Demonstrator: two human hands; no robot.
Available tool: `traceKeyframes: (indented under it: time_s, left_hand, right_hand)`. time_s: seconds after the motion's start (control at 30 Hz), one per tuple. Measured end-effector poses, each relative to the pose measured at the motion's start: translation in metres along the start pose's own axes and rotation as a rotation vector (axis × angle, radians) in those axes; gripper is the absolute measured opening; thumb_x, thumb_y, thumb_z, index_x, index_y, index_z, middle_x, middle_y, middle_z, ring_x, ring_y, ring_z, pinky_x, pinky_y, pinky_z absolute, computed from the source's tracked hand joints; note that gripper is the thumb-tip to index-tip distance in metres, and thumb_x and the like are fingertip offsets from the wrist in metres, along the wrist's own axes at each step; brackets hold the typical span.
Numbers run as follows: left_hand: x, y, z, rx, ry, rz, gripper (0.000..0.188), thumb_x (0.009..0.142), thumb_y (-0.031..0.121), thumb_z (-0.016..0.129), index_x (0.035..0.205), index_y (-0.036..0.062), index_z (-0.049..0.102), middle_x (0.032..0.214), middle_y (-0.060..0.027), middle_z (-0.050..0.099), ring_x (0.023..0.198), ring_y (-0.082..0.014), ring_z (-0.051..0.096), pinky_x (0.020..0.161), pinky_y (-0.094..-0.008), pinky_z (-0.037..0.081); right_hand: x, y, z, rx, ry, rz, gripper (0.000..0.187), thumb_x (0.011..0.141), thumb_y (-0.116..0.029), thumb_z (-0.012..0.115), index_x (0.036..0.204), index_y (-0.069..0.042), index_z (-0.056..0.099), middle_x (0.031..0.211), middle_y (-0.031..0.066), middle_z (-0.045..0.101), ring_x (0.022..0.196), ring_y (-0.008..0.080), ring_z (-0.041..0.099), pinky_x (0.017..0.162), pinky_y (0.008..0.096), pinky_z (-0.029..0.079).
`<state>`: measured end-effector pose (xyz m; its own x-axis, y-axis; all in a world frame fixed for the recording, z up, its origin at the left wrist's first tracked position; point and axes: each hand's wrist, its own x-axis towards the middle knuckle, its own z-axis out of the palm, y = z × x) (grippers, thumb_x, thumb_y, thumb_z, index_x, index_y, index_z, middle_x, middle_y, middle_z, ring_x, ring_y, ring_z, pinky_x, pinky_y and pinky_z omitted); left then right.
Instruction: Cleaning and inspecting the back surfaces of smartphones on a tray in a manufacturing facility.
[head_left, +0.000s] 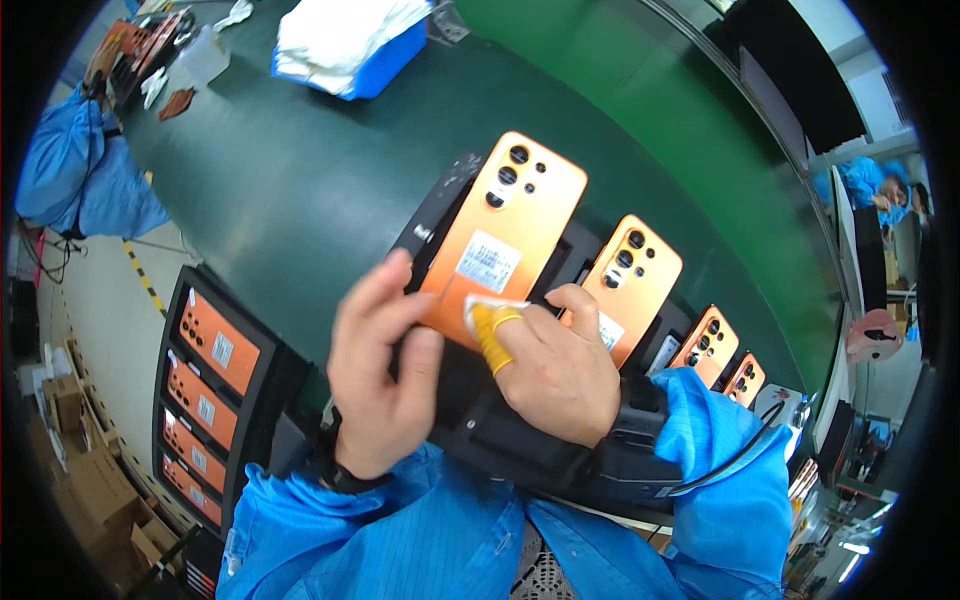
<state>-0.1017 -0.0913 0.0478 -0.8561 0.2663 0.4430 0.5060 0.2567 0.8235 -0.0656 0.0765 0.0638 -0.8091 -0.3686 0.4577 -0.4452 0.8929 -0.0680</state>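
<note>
An orange phone (532, 222) lies back up in a black tray (445, 222), with three camera rings and a white label (488, 262) on its back. My right hand (562, 375) presses a small white wiping cloth (478, 303) onto the lower part of that phone. A yellow finger cot (492, 335) covers its index finger. At the phone's lower left edge is my left hand (375, 370), fingers stretched and thumb apart, a fingertip at the edge. A second orange phone (648, 282) sits just right, partly hidden by my right hand.
Further right lie smaller-looking orange phones (708, 345). Another black tray (262, 400) with several orange phones stands at left. A blue bin (390, 75) of white cloths sits on the green table (300, 170). Co-workers' blue sleeves (75, 170) show far left and right.
</note>
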Motion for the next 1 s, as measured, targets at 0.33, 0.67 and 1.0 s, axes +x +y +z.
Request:
traceKeyframes:
  time_s: [0.33, 0.67, 1.0]
  left_hand:
    - [-0.010, -0.018, 0.001, -0.621, 0.436, -0.063, 0.035, 0.103, 0.027, 0.031, 0.118, 0.0011, 0.050, 0.132, -0.0179, 0.045, 0.109, -0.0239, 0.055, 0.091, -0.0354, 0.044]
    - [-0.011, -0.018, 0.001, -0.646, 0.385, -0.054, 0.038, 0.104, 0.031, 0.030, 0.117, 0.0015, 0.050, 0.131, -0.0177, 0.046, 0.106, -0.0227, 0.056, 0.091, -0.0347, 0.043]
    - [-0.008, -0.020, 0.000, -0.644, 0.364, -0.075, 0.037, 0.104, 0.030, 0.030, 0.116, 0.0016, 0.051, 0.129, -0.0181, 0.048, 0.103, -0.0227, 0.058, 0.089, -0.0339, 0.045]
  right_hand:
    - [0.030, -0.017, 0.015, -0.061, -0.150, -0.088, 0.015, 0.076, -0.013, 0.065, 0.090, -0.009, 0.071, 0.076, -0.0008, 0.053, 0.075, 0.0167, 0.058, 0.090, 0.0466, 0.037]
    - [0.001, -0.001, -0.005, -0.073, -0.116, 0.053, 0.011, 0.067, -0.009, 0.066, 0.077, -0.007, 0.071, 0.077, 0.0009, 0.057, 0.077, 0.0162, 0.058, 0.085, 0.0425, 0.036]
    - [-0.015, 0.014, -0.015, -0.138, -0.181, 0.110, 0.024, 0.082, -0.009, 0.065, 0.105, -0.009, 0.070, 0.087, 0.0019, 0.062, 0.078, 0.0169, 0.056, 0.083, 0.0399, 0.033]
